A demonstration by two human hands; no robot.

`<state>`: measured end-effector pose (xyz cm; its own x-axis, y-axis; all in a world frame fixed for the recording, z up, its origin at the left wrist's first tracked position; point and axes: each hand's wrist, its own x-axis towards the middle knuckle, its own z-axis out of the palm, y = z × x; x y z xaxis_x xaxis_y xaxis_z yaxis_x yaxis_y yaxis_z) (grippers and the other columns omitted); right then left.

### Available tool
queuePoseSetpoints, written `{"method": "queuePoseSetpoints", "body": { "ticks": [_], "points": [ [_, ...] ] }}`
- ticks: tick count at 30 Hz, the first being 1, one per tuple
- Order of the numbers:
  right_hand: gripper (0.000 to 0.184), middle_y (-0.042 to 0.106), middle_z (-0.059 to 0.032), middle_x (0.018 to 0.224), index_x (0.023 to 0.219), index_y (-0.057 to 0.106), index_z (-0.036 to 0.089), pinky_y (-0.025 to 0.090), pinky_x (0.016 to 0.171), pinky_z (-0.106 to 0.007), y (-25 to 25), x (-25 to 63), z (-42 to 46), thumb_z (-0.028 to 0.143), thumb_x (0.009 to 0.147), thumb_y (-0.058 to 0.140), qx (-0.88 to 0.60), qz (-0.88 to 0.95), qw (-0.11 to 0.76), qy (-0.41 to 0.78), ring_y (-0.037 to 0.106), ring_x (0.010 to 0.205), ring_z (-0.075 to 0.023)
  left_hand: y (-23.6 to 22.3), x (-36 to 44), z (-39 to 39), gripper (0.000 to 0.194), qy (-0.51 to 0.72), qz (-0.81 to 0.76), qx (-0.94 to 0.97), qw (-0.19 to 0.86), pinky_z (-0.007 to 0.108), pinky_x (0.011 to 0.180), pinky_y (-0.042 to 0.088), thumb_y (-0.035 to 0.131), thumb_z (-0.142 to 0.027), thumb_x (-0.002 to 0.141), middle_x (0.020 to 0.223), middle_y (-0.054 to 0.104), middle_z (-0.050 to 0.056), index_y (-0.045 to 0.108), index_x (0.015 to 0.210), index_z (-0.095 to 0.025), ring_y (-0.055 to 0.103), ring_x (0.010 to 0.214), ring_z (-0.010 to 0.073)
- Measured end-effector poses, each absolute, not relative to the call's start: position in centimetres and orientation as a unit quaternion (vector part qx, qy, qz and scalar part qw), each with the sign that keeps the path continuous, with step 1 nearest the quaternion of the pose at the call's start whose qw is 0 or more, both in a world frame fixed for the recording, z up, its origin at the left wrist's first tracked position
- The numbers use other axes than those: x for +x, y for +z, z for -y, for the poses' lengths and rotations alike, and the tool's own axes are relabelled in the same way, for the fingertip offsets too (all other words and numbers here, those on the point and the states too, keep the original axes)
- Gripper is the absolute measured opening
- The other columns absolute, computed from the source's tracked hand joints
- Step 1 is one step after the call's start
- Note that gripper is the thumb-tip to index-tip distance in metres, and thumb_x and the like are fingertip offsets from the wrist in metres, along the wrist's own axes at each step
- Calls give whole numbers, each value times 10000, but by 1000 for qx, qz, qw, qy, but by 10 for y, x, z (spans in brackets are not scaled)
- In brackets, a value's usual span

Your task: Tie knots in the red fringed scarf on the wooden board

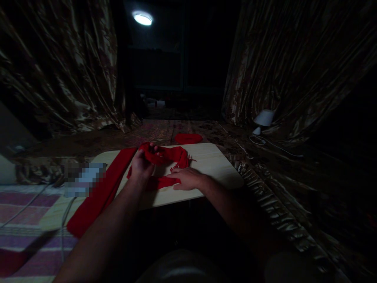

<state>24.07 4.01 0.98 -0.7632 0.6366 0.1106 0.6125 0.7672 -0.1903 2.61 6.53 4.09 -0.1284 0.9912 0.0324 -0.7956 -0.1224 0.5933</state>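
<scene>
A narrow red scarf (178,152) with a fringed end forms a loop on the pale wooden table (218,173). My left hand (143,162), palm turned up, has its fingers curled around the far left part of the loop and lifts it a little. At the near right side my right hand (188,179) rests low over the table. A strand of the scarf runs in between its thumb and fingers, and the fringe lies by its fingertips. Left of my left hand, a wide band of red cloth (101,192) lies slantwise across the tabletop.
A blurred-out flat device (85,179) lies at the table's left, with a cable (66,214) hanging from it. Beyond the far edge is a red bundle (188,138). A small white lamp (264,118) stands at the right near patterned curtains (265,59). The room is dark.
</scene>
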Motion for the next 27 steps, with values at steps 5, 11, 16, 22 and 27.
{"method": "queuePoseSetpoints", "body": {
  "ticks": [5,11,16,22,27],
  "points": [
    [267,728,-55,1090,1062,737,275,485,870,-332,6,257,-56,242,827,615,-404,913,30,42,663,1021,-236,46,7,-65,246,730,-226,211,609,313,802,557,454,-217,873,960,720,55,672,982,-182,690,879,167],
    [301,701,-163,1157,1084,747,181,416,1004,-437,22,343,-90,171,840,571,-659,750,-10,-65,599,1141,-302,50,-26,-67,234,768,-219,196,570,296,746,555,446,-251,872,924,712,60,657,936,-174,682,837,166],
    [373,624,-199,1297,1181,700,140,136,1153,-607,25,361,-92,103,866,504,-673,726,67,-120,442,1320,-332,46,-27,-74,228,773,-237,189,558,305,759,563,451,-265,855,932,713,61,650,933,-187,689,867,175],
    [560,526,-120,1452,1407,541,201,374,1079,-363,-5,306,-85,370,879,616,-490,864,108,23,499,1294,-240,44,-19,-75,220,770,-233,185,564,313,728,572,456,-257,838,925,718,71,647,921,-185,691,852,187],
    [256,676,-122,1217,1124,695,195,435,968,-337,-4,311,-91,286,916,575,-550,833,53,-1,596,1148,-242,52,-36,-71,197,788,-219,171,549,305,704,567,437,-253,853,871,705,67,624,878,-195,685,820,187]
  ]
}}
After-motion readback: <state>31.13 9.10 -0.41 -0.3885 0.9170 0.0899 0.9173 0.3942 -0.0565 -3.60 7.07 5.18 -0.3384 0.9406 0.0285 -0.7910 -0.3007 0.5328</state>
